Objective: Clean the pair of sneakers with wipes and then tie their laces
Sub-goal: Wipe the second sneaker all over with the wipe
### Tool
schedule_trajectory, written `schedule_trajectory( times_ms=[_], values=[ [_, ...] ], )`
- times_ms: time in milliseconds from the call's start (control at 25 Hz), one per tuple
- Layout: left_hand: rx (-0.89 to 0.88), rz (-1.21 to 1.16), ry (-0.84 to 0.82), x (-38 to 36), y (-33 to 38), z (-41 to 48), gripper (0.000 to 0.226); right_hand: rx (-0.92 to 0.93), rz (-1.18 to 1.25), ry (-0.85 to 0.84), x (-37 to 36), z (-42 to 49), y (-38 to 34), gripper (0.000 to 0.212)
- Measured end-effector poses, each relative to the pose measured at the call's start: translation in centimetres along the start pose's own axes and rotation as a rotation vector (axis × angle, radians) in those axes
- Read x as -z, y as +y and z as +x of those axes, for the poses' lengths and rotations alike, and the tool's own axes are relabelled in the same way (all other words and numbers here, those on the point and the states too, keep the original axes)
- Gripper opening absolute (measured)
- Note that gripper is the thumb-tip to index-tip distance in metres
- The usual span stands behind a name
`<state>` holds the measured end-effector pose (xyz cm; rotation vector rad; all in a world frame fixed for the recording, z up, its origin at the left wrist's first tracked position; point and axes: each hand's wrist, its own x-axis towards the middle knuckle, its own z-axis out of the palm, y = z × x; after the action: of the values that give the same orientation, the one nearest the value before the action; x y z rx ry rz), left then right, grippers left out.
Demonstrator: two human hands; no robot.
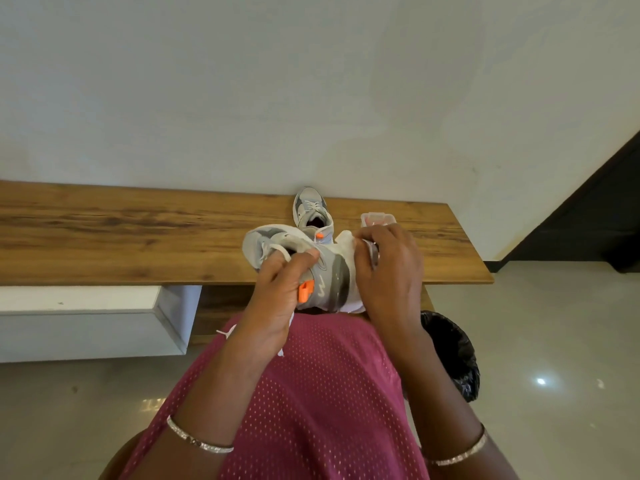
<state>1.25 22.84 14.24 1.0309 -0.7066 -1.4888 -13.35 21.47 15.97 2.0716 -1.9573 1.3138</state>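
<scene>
Left hand grips the held sneaker at frame centre, fingers curled into its collar. Toe points upper left, heel lower right. Right hand, just right of it, pinches a white wipe against the heel side. Second sneaker sits on the desk behind.

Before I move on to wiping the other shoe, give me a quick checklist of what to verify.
1. Held sneaker gripped by the left hand: ok.
2. Wipe pinched in the right hand, against the held sneaker's heel: ok.
3. Second sneaker on the table, on its sole by the wall: ok.
4. Wipes pack lid open: ok.
5. Bin below the table's right end: ok.
6. Held sneaker fully clean: cannot tell.
</scene>
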Motion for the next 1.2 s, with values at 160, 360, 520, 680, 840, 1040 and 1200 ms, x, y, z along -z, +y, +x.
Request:
schedule_trajectory(
  times_ms=[160,360,520,680,840,1040,1200],
  values=[
    [-0.052,0.004,0.031,0.2,0.4,0.2,0.034,0.003,0.028,-0.068,0.5,-0.9,0.4,0.013],
    [-0.031,0.007,0.091,0.5,0.3,0.4,0.012,-0.015,0.084,0.079,0.6,-5.4,0.2,0.012],
    [0.004,0.005,0.091,0.6,0.1,0.5,0.018,-0.026,0.064,0.046,0.6,-5.1,0.4,0.012],
    [0.039,0.028,0.04,0.3,0.2,0.1,0.026,-0.089,0.061,-0.059,0.5,-1.4,0.8,0.013],
    [0.05,-0.005,0.007,0.4,0.5,0.0,0.021,-0.11,0.069,-0.097,0.3,0.1,0.4,0.013],
    [0.05,-0.05,-0.032,0.0,0.8,0.1,0.046,0.003,0.116,0.015,0.8,-2.1,-1.9,0.013],
    [0.036,0.005,-0.072,-0.5,0.5,-0.3,0.025,0.0,0.159,-0.047,0.5,-2.1,-2.5,0.012]
  ],
)
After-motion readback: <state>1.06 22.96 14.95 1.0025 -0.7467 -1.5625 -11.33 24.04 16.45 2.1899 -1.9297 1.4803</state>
